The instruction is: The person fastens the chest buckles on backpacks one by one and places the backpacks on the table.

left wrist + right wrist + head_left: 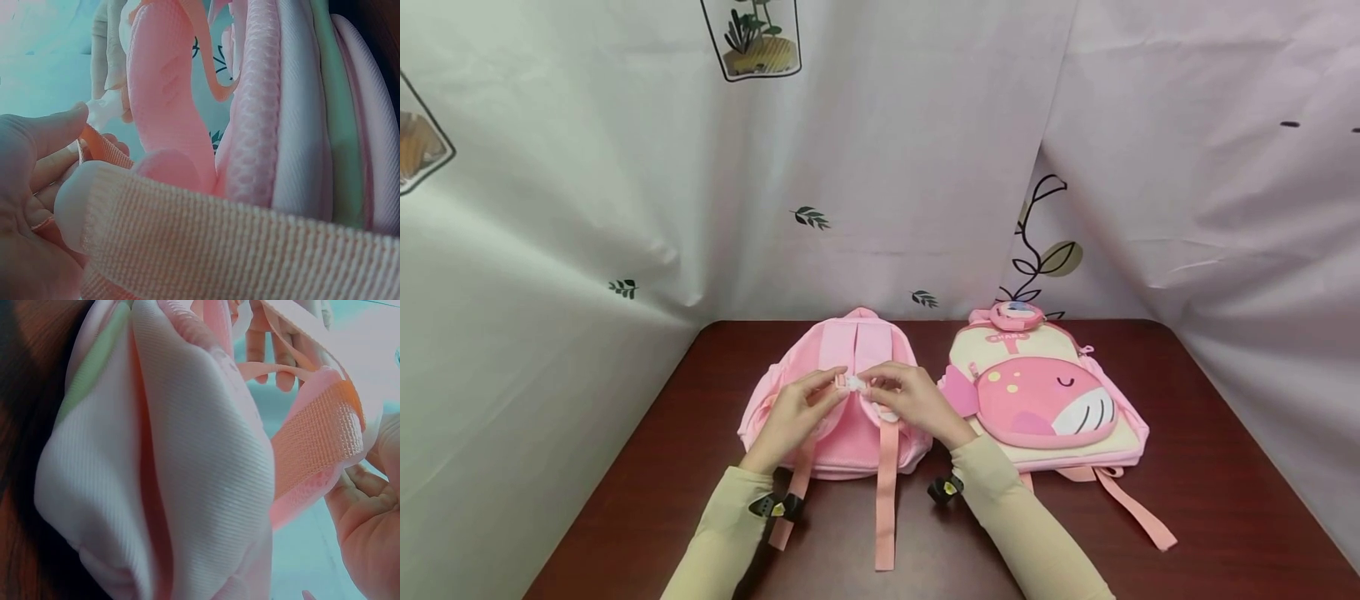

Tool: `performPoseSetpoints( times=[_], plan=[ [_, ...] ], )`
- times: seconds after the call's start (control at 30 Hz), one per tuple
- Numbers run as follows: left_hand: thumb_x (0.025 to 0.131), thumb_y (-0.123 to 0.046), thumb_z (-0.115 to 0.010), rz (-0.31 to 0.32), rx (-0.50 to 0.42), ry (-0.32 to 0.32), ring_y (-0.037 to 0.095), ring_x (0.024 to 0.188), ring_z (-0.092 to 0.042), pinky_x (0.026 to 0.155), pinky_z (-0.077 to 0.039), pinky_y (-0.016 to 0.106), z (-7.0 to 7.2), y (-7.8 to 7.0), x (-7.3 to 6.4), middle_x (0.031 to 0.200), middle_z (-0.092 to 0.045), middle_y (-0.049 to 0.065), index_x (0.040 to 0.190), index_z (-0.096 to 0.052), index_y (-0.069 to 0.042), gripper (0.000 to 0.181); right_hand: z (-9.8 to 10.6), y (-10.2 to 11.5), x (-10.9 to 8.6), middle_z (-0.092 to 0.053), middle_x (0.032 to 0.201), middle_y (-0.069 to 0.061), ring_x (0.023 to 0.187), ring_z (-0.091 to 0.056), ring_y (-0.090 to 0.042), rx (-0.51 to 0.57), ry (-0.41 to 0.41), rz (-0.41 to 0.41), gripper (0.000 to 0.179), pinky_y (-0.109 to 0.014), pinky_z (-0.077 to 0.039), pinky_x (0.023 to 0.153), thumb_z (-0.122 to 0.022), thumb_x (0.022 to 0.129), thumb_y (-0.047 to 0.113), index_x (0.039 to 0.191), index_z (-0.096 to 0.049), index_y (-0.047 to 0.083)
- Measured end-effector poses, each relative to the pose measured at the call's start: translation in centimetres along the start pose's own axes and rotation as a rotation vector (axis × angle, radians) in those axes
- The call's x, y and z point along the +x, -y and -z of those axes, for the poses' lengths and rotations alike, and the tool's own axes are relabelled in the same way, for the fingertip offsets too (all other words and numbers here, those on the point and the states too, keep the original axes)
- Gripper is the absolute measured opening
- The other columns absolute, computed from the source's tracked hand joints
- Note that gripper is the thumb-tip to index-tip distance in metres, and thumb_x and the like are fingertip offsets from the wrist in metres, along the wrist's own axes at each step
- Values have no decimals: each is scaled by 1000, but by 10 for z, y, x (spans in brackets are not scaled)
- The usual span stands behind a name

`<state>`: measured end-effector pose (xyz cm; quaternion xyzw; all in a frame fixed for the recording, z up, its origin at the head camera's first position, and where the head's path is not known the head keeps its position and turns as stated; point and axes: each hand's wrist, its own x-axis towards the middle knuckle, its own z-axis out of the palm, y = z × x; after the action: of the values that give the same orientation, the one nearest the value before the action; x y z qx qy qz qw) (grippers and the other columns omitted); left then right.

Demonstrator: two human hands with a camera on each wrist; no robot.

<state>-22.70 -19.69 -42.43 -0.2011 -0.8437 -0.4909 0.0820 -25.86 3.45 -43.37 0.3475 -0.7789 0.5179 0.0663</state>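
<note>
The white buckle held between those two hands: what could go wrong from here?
The white buckle is small and pinched by the left fingers and right fingers, so it might slip.

A loose peach strap hangs close by the black wrist device on the left and could perhaps snag.

In the head view, the right sleeve overlaps the whale backpack's lower left corner; a sideways swing might nudge it.

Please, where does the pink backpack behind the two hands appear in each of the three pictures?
Head: the backpack lies near the centre.
Left wrist: its body fills the upper right.
Right wrist: its body fills the left and centre.
Shared landmark: peach webbing.
</note>
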Motion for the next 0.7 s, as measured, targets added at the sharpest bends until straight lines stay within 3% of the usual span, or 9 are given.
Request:
performPoseSetpoints(
  times=[0.57, 0.7],
  plan=[
    [97, -32, -70, -47, 24, -10, 20, 123, -60, 104, -46, 43, -3, -2, 0, 129, -67, 4, 135, -65, -9, 45, -1, 1, 0, -73, 111, -7, 91, -67, -19, 19, -14, 0, 26, -31, -55, 80, -74, 93, 11, 118, -74, 5],
    [96, -32, -70, -32, 23, -10, 21, 125, -58, 104, -46, 45, -2, -1, 0, 131, -66, 4, 135, -65, -9, 45, -2, 1, 0, -73, 109, -6, 89, -66, -17, 31, -7, -19, 26, -29, -55, 79, -74, 93, 12, 118, -74, 6]
  ],
)
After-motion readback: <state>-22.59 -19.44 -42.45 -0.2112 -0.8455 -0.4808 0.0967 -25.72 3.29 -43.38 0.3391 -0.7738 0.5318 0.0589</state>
